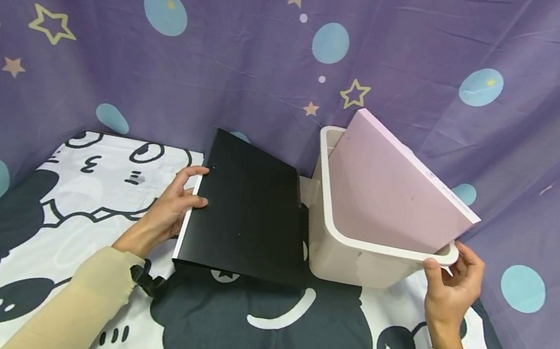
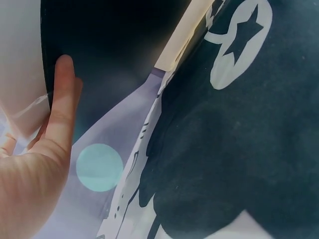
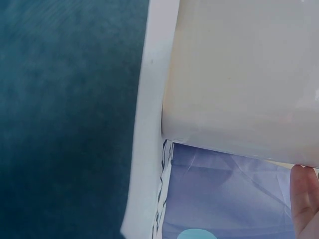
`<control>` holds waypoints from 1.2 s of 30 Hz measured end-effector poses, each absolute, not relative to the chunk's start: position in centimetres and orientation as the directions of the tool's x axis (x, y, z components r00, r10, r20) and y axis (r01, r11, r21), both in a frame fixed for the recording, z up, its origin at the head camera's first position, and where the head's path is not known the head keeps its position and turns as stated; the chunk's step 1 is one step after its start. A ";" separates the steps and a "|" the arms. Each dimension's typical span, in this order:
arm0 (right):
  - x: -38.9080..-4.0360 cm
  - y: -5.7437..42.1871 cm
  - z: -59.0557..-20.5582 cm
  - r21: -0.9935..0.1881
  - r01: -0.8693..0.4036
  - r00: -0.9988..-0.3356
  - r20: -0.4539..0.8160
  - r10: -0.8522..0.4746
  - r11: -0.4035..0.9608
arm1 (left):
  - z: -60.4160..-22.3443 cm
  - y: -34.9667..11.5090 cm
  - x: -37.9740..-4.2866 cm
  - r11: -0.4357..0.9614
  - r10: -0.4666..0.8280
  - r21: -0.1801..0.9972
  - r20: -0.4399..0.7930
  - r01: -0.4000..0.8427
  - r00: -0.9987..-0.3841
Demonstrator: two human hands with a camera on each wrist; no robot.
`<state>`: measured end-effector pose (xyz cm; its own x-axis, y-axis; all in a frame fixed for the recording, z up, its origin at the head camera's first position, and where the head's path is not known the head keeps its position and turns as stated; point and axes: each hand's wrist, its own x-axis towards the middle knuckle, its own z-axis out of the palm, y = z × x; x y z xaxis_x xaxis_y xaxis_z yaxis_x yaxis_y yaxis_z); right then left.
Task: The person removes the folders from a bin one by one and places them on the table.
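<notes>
A black folder [image 1: 252, 212] with a white edge stands tilted over the cloth, left of a white plastic bin [image 1: 326, 211]. My left hand [image 1: 166, 212] grips it by that white edge, thumb and a finger on its black face. The left wrist view shows fingers [image 2: 62, 107] against the black surface. Inside the bin a pink file [image 1: 392, 185] leans at a slant, its upper part above the rim. My right hand [image 1: 455, 288] holds the bin's front right corner, thumb in front and fingers round the side. In the right wrist view only its fingertips [image 3: 301, 184] show, beside the bin wall [image 3: 239, 74].
A black-and-white cartoon cloth [image 1: 88, 218] covers the surface under everything. Behind it and along both sides hangs a purple curtain [image 1: 258, 32] with stars and blue dots. The bin stands close to the back curtain.
</notes>
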<state>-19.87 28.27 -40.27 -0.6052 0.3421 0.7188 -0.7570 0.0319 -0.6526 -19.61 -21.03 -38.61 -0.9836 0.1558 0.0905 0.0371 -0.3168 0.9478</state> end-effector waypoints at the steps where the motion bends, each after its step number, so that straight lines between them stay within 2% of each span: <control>1: -19.9 28.3 -40.3 -0.654 -0.755 -0.605 0.719 0.342 0.038 | -38.6 -21.0 -19.6 -0.314 0.156 0.949 0.089 0.036 -0.984; 9: -19.5 28.0 -40.0 -0.652 -0.758 -0.605 0.719 0.342 0.030 | -38.7 -20.7 -19.7 -0.276 0.163 0.960 0.083 0.036 -0.983; 23: -19.8 28.0 -40.0 -0.648 -0.761 -0.602 0.720 0.344 0.024 | -39.2 -20.2 -19.6 -0.318 0.183 0.948 0.072 0.011 -0.981; 36: -20.1 28.4 -40.4 -0.651 -0.758 -0.601 0.723 0.340 0.045 | -39.7 -20.0 -19.9 -0.245 0.161 0.970 0.044 0.003 -0.986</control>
